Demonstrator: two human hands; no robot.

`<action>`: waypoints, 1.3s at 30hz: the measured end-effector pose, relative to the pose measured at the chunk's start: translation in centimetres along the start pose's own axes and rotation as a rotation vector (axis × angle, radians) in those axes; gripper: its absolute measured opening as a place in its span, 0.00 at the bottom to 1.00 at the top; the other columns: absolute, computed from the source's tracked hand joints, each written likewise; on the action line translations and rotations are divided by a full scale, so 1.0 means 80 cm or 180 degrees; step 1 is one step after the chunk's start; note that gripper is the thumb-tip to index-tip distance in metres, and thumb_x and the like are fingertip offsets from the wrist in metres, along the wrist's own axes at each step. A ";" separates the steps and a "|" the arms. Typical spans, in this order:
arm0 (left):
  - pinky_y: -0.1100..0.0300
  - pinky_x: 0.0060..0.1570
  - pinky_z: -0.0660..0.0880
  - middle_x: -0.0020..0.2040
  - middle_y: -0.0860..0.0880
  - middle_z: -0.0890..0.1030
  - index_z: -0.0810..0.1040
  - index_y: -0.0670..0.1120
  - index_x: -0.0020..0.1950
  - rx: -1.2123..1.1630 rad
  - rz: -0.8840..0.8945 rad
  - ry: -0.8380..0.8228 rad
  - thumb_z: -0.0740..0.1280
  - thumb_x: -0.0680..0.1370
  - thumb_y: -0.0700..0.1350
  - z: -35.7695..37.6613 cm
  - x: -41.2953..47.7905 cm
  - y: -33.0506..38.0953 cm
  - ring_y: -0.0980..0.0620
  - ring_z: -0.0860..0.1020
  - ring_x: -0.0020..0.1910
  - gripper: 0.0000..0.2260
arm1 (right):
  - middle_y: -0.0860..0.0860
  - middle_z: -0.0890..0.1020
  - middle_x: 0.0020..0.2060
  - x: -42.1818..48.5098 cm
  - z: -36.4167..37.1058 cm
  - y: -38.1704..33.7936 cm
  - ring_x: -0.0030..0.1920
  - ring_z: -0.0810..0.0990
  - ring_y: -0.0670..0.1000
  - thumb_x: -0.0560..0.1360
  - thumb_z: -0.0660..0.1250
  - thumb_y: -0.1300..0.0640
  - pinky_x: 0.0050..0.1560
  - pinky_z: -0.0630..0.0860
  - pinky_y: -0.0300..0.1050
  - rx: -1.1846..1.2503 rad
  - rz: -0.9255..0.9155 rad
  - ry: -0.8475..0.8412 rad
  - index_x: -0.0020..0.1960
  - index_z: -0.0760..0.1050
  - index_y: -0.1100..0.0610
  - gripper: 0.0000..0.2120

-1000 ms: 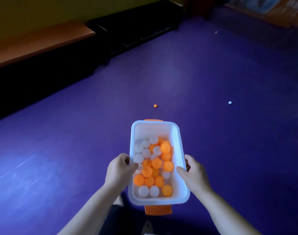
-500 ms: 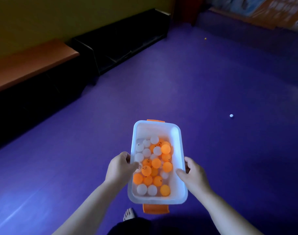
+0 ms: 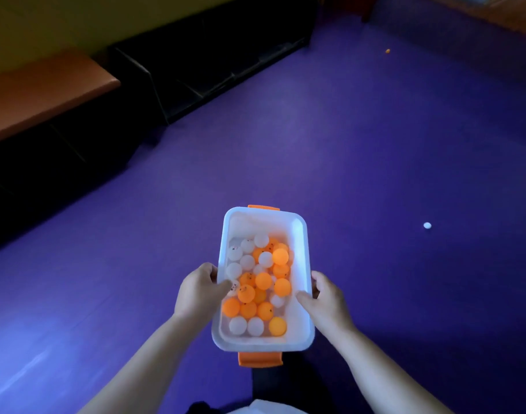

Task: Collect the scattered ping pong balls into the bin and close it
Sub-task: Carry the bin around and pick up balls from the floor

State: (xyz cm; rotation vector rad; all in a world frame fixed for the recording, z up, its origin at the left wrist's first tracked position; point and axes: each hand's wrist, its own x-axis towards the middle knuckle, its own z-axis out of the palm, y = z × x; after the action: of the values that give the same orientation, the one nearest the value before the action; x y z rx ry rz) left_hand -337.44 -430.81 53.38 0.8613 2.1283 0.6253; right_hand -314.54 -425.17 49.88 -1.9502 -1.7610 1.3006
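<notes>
The white bin (image 3: 300, 234) is up off the purple floor (image 3: 345, 144), held in front of the person. The left hand (image 3: 197, 289) grips the left wall with its fingers curled over the rim, and the right hand (image 3: 326, 297) grips the right wall the same way. Lots of orange and white balls (image 3: 257, 283) sit inside (the bin has no lid on). A white ball (image 3: 427, 225) lies on the floor off to the right, and an orange ball (image 3: 387, 51) lies far away near the back. To do this well, keep the bin flat so nothing rolls out, walk to the white ball first, set the bin down beside it, then pick it up with one hand.
</notes>
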 end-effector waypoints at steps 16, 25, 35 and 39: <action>0.57 0.33 0.69 0.37 0.52 0.78 0.74 0.45 0.44 -0.0355 -0.1451 0.0881 0.68 0.74 0.47 0.080 0.213 0.021 0.50 0.75 0.36 0.06 | 0.47 0.78 0.46 0.345 0.023 -0.035 0.49 0.79 0.51 0.77 0.62 0.49 0.54 0.76 0.49 -0.0904 -0.0013 -0.1275 0.62 0.72 0.52 0.15; 0.61 0.30 0.65 0.36 0.55 0.75 0.73 0.48 0.45 -0.0214 -0.1894 0.0931 0.68 0.75 0.47 0.185 0.407 -0.084 0.53 0.72 0.34 0.05 | 0.48 0.79 0.50 0.562 0.174 0.075 0.51 0.79 0.53 0.78 0.61 0.55 0.51 0.75 0.45 -0.1332 0.0372 -0.1377 0.60 0.75 0.52 0.12; 0.62 0.31 0.65 0.36 0.55 0.76 0.74 0.49 0.45 -0.0142 -0.2089 0.0764 0.68 0.74 0.47 0.322 0.587 -0.228 0.59 0.72 0.35 0.05 | 0.57 0.74 0.61 0.774 0.377 0.239 0.59 0.75 0.61 0.78 0.60 0.59 0.54 0.72 0.48 -0.1995 0.0158 -0.1405 0.67 0.72 0.53 0.17; 0.61 0.31 0.66 0.35 0.54 0.77 0.75 0.49 0.46 -0.0049 -0.2064 0.0719 0.68 0.73 0.47 0.349 0.624 -0.270 0.57 0.74 0.35 0.05 | 0.54 0.67 0.64 0.824 0.438 0.283 0.54 0.77 0.62 0.78 0.60 0.59 0.49 0.72 0.48 -0.2286 0.0071 -0.1353 0.70 0.67 0.48 0.21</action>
State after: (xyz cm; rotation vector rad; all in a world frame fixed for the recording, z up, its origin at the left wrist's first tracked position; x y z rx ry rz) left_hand -348.58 -403.74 -0.29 0.0589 2.4173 0.4039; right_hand -330.34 -386.60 -15.99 -2.1199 -2.7205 1.2668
